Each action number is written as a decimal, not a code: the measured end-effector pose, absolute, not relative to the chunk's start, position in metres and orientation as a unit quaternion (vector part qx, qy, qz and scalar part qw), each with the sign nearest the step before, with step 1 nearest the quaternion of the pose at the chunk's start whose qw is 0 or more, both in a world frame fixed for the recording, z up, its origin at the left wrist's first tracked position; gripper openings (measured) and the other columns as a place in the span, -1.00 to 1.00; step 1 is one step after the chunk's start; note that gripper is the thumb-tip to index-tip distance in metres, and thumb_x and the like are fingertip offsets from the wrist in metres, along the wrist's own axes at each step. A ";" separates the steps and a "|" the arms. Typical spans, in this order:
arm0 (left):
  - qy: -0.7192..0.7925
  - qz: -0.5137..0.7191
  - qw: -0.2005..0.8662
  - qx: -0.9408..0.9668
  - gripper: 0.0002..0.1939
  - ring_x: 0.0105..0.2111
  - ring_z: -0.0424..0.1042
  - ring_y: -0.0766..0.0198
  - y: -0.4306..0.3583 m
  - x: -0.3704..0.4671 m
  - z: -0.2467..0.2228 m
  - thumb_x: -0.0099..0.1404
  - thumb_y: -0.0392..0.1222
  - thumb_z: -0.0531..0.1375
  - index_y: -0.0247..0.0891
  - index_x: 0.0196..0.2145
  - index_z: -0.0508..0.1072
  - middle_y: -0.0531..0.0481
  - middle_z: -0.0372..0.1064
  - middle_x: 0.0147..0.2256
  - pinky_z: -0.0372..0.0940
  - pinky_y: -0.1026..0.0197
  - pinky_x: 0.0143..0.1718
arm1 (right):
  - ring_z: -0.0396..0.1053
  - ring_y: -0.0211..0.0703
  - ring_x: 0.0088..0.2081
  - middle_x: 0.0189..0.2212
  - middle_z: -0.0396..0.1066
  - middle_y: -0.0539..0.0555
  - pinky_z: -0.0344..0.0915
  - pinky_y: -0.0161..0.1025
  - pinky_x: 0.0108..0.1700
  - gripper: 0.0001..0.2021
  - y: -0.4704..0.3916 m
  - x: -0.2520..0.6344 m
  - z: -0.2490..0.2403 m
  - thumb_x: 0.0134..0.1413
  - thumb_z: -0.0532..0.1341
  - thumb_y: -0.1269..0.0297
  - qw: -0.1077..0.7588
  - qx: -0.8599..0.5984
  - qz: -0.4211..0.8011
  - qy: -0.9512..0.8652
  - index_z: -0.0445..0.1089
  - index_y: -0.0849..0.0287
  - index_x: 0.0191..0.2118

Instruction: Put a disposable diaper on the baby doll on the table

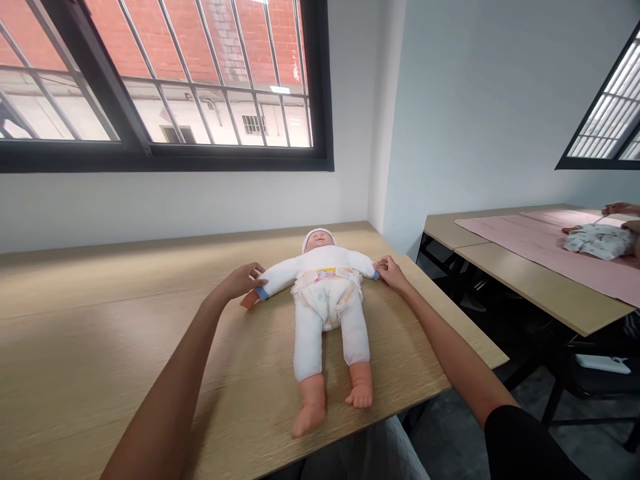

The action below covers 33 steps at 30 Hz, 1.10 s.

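A baby doll (310, 333) lies on its back on the wooden table, its bare feet towards me and its arms spread. It wears a white cap, a white long-sleeved top with blue cuffs, and a diaper (327, 297) around its hips. At the doll's arm on the left, my left hand (243, 280) is closed on the sleeve just above the blue cuff; the doll's hand sticks out below. My right hand (393, 272) pinches the other sleeve at its blue cuff, covering the doll's hand there.
The table (125, 333) stands against the wall below a barred window (200, 73). To the right, a second table (530, 273) bears a pink cloth (525, 233). Another person's hands (623, 208) are busy there with a patterned white cloth (597, 240). A chair (600, 383) stands below.
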<state>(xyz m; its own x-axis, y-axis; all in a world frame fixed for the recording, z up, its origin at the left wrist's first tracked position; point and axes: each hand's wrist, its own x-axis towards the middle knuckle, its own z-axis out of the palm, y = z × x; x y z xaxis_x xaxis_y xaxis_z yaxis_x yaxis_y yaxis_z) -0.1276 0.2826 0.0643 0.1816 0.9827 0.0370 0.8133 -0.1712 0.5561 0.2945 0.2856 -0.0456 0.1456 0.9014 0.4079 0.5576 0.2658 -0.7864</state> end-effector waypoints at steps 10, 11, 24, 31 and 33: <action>0.607 0.199 0.224 0.736 -0.56 -0.31 0.45 0.05 0.279 -0.126 0.066 -0.22 0.14 0.20 -0.22 -0.42 0.41 -0.07 0.44 -0.39 0.32 0.14 -0.30 | 0.44 -0.11 -0.29 -0.30 0.49 0.13 0.38 -0.20 -0.22 -0.62 0.292 0.302 -0.052 -0.11 0.34 0.15 0.467 -0.547 0.241 -0.651 0.40 0.25 -0.16; 0.609 0.187 0.220 0.739 -0.58 -0.34 0.44 0.06 0.280 -0.126 0.065 -0.21 0.15 0.19 -0.21 -0.46 0.40 -0.06 0.43 -0.42 0.30 0.15 -0.34 | 0.44 -0.11 -0.28 -0.30 0.49 0.12 0.38 -0.20 -0.20 -0.62 0.291 0.302 -0.052 -0.13 0.35 0.16 0.468 -0.545 0.241 -0.652 0.40 0.25 -0.16; 0.607 0.130 0.233 0.748 -0.57 -0.57 0.20 0.26 0.271 -0.122 0.069 -0.15 0.26 0.11 -0.19 -0.66 0.23 0.05 0.18 -0.62 0.07 0.22 -0.51 | 0.34 -0.13 -0.13 -0.12 0.33 0.10 0.31 -0.21 -0.11 -0.53 0.280 0.300 -0.041 -0.24 0.32 0.24 0.454 -0.520 0.229 -0.686 0.23 0.15 -0.12; 0.611 0.134 0.222 0.748 -0.58 -0.54 0.24 0.22 0.270 -0.119 0.072 -0.15 0.25 0.10 -0.20 -0.66 0.25 0.04 0.23 -0.63 0.10 0.21 -0.46 | 0.30 -0.11 -0.16 -0.15 0.31 0.08 0.26 -0.23 -0.15 -0.57 0.276 0.296 -0.036 -0.22 0.26 0.31 0.424 -0.538 0.138 -0.715 0.19 0.14 -0.14; 0.606 0.142 0.211 0.754 -0.58 -0.54 0.21 0.24 0.269 -0.119 0.072 -0.15 0.25 0.09 -0.20 -0.66 0.25 0.04 0.21 -0.64 0.09 0.22 -0.47 | 0.30 -0.11 -0.17 -0.17 0.31 0.07 0.25 -0.22 -0.16 -0.59 0.275 0.295 -0.033 -0.22 0.24 0.33 0.416 -0.539 0.108 -0.725 0.18 0.14 -0.15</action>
